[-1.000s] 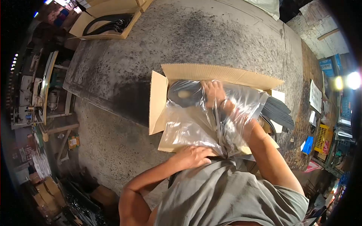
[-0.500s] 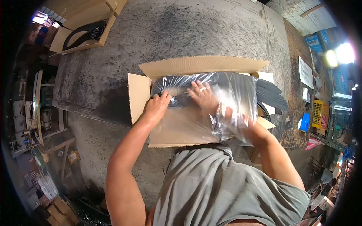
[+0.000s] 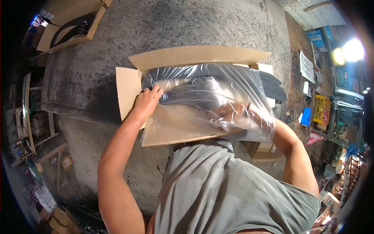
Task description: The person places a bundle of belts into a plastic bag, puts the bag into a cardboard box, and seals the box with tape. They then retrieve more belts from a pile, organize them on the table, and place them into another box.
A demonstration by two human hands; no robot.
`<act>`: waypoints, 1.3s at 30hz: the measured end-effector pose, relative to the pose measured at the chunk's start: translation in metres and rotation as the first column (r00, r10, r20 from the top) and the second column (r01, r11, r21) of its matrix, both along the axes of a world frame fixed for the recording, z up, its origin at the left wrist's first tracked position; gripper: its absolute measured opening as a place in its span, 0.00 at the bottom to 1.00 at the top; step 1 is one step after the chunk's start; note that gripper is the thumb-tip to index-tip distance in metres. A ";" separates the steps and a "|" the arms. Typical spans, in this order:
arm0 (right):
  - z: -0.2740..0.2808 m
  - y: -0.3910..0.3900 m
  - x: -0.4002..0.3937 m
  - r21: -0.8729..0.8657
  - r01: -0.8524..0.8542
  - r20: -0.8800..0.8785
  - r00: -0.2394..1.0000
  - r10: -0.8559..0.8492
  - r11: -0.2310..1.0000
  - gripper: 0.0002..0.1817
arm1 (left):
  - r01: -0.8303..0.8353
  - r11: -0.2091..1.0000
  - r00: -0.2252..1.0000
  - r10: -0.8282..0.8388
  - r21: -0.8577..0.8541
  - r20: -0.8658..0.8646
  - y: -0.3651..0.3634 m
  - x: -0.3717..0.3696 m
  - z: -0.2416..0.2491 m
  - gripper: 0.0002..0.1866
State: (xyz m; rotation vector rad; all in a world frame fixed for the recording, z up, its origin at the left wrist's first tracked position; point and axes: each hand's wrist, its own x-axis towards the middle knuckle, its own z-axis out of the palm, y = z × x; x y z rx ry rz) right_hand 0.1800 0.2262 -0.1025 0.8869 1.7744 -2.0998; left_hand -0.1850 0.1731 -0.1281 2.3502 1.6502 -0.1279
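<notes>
An open cardboard box [image 3: 129, 87] lies in front of me with its flaps spread. Clear plastic film [image 3: 175, 124], which looks like a bag, covers most of its opening. Through it I see dark, strip-like material [image 3: 187, 91]. Flat black strips [image 3: 273, 87] stick out past the box's right end. At the film's left side, my left hand [image 3: 149, 100] is closed, fingertips gripping the plastic. My right hand [image 3: 233, 111] is beneath the film toward the right; glare and folds hide its fingers.
The box rests on a dark-stained worktable [image 3: 194, 27]. Another open carton [image 3: 74, 41] with curved black pieces stands at upper left. A smaller carton [image 3: 263, 151] is below the table edge at right. A yellow crate [image 3: 321, 107] and a blue object [image 3: 306, 116] are farther right.
My right hand has slid back toward me and right, and the film over it now lies more spread. My left hand stays at the film's left side. The whole view has shifted slightly.
</notes>
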 end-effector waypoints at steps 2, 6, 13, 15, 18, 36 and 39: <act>-0.005 0.004 0.007 -0.115 0.033 -0.010 0.999 -0.034 0.993 0.18 | -0.016 1.000 1.000 0.016 -0.009 -0.023 0.000 0.000 0.000 0.17; 0.016 -0.010 0.013 -0.105 0.027 0.032 0.999 -0.024 0.994 0.17 | -0.017 1.000 0.997 0.016 -0.011 -0.073 -0.001 0.002 -0.003 0.18; 0.061 -0.011 -0.019 0.186 -0.115 0.148 0.985 0.087 0.976 0.15 | -0.023 1.000 0.997 0.023 0.001 -0.078 0.000 0.002 -0.006 0.19; 0.068 0.002 -0.031 0.263 -0.161 0.183 0.976 0.115 0.951 0.14 | -0.022 1.000 0.997 0.022 0.005 -0.074 -0.002 0.003 -0.007 0.19; 0.057 0.002 -0.027 0.173 -0.136 -0.084 0.985 0.152 0.976 0.13 | -0.025 1.000 0.997 0.025 0.004 -0.079 -0.001 0.002 -0.007 0.18; 0.056 -0.013 -0.021 0.497 -0.187 -0.155 0.941 0.299 0.847 0.11 | -0.048 0.999 0.995 0.048 0.000 -0.086 -0.001 0.003 -0.009 0.20; 0.056 -0.013 -0.023 0.613 -0.234 -0.153 0.902 0.404 0.755 0.12 | -0.061 0.998 0.993 0.060 -0.005 -0.097 0.000 0.005 -0.006 0.20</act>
